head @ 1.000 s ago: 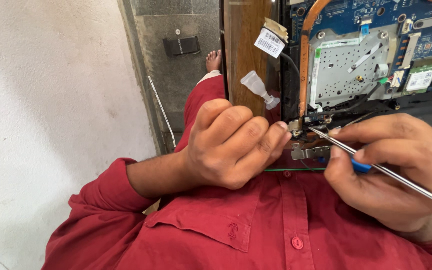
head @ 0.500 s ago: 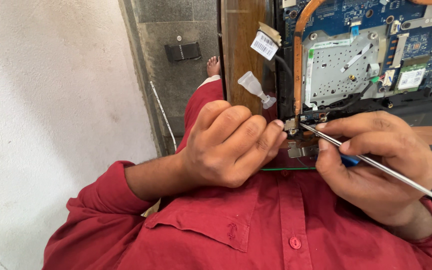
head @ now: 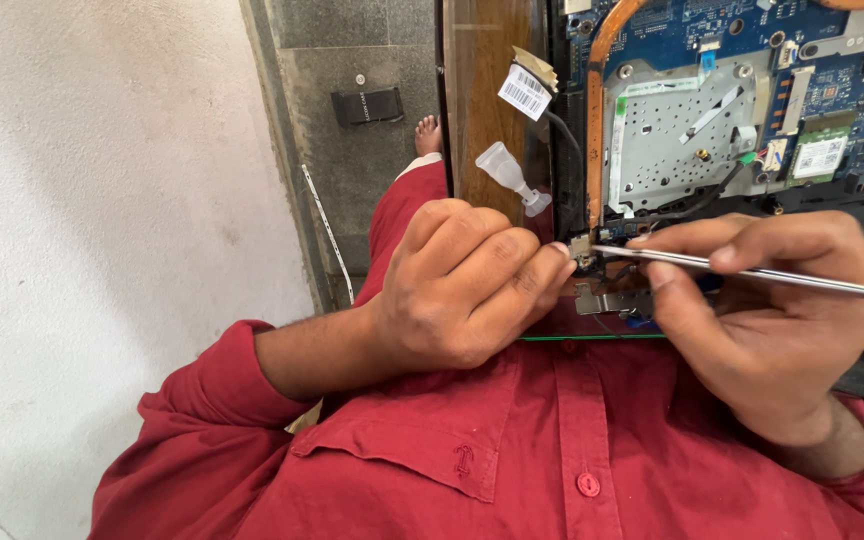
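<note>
Scene, head view: opened laptop lying bare on a wooden table, its blue circuit board and copper heat pipe exposed, in front of a person in a red shirt.
Right hand: fingers pinched shut round a slim metal screwdriver, its tip at the laptop's near corner, beside a small metal bracket.
Left hand: curled into a loose fist, fingertips pressed at the same corner; whether it grips anything cannot be told.
Handling: the screwdriver looks light, stiff and smooth, best held along the shaft close to the tip; the board seems fragile, safest steadied by the case edge.
Containers: a small clear plastic bottle lies on the table just beside the laptop; contents cannot be told.
Floor: a dark flat object and a bare foot well apart.
</note>
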Action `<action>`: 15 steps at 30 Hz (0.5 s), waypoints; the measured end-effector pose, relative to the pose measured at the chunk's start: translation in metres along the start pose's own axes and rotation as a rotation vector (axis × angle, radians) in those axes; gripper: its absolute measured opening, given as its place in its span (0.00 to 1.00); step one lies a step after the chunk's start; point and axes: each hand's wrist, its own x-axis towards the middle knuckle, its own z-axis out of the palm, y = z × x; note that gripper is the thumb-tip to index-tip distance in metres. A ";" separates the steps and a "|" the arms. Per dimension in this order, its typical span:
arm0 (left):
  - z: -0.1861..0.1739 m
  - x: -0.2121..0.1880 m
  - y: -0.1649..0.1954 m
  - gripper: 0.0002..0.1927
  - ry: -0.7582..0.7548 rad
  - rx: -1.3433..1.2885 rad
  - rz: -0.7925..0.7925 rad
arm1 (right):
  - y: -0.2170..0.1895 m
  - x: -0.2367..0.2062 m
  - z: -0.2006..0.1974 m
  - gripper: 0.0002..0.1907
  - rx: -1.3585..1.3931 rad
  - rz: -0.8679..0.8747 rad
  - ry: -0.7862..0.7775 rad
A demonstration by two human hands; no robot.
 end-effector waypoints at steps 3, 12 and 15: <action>0.000 0.000 0.001 0.08 0.008 -0.011 -0.035 | 0.001 0.000 0.002 0.19 -0.012 0.005 0.043; -0.004 0.001 0.001 0.09 -0.010 -0.044 -0.049 | -0.002 0.006 0.004 0.19 -0.171 -0.203 -0.028; -0.005 0.001 0.001 0.10 -0.003 -0.044 -0.038 | -0.004 0.007 0.005 0.18 -0.277 -0.298 -0.052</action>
